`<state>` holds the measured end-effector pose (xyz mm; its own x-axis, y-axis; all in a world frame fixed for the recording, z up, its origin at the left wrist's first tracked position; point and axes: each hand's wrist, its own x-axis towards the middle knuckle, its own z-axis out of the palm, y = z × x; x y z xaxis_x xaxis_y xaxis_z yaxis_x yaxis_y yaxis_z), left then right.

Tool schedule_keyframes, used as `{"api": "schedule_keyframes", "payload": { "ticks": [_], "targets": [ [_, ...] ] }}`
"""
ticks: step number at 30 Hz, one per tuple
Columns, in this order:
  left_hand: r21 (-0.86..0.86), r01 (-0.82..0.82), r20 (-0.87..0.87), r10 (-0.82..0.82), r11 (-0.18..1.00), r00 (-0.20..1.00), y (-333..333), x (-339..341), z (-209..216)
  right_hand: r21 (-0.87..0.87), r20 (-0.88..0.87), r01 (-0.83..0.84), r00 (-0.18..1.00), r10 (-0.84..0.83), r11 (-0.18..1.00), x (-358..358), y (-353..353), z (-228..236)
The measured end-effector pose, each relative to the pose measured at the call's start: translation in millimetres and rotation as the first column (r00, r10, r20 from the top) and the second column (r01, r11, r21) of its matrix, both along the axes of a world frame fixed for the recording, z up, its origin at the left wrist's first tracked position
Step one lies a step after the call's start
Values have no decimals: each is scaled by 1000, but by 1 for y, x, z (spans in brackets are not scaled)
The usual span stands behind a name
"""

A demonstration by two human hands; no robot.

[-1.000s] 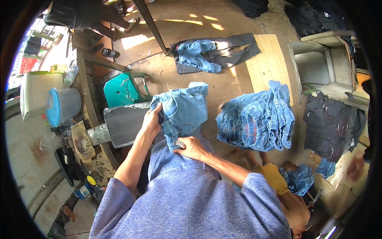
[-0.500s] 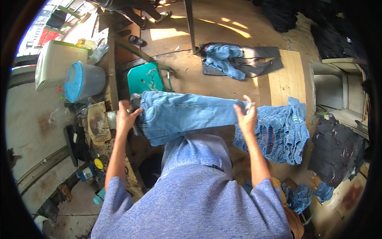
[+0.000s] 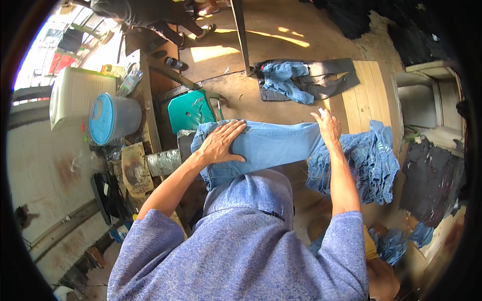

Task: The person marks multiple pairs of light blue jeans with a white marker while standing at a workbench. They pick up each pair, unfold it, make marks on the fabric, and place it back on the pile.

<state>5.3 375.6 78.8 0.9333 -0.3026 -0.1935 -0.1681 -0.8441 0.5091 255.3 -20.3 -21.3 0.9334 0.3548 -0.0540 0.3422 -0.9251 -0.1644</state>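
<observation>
A pair of light blue jeans (image 3: 281, 145) stretches from left to right in front of me. Its waist end is pulled over a dark form on a silvery wrapped arm (image 3: 164, 163). My left hand (image 3: 223, 143) lies flat on the jeans near that end, fingers spread. At the other end, my right hand (image 3: 330, 129) is closed round a small white object (image 3: 322, 112), too small to name for sure, by the edge of the denim. Beside and below the right hand sits a pile of crumpled blue jeans (image 3: 359, 163).
A green stool (image 3: 188, 111) stands beyond the jeans. On the left are a clear bucket with a blue lid (image 3: 103, 120) and a cream box (image 3: 75, 95). Dark trousers (image 3: 331, 78) lie on the floor ahead, by a metal post (image 3: 241, 35). Dark cloth (image 3: 432, 180) is heaped right. Another person (image 3: 150, 15) stands far left.
My left hand has moved from the waist end onto the jeans and flattened there. The right hand has shifted slightly right and up, and the white object now shows more clearly.
</observation>
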Motion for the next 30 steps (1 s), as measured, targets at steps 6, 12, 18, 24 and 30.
{"api": "schedule_keyframes", "payload": {
  "ticks": [6, 12, 18, 24, 30],
  "targets": [
    [-31, -112, 70, 114, 993, 991, 5, 16, -11, 126, 164, 128, 975, -148, 984, -32, 20, 53],
    [-249, -82, -108, 56, 965, 993, 26, 45, -23, 511, -184, 175, 979, -92, 842, -150, 91, 120],
    [-126, -597, 183, 610, 792, 771, 35, -21, 29, 493, -203, 504, 859, -470, 709, -177, 92, 105],
    [-184, -963, -959, 252, -199, 131, 38, -76, 44, 172, -438, 741, 648, -623, 649, -107, 21, 52],
    [-22, -998, -936, -350, -52, 39, 61, -70, 4, 283, -406, 675, 728, -552, 681, -91, 21, 25]
  ]
}}
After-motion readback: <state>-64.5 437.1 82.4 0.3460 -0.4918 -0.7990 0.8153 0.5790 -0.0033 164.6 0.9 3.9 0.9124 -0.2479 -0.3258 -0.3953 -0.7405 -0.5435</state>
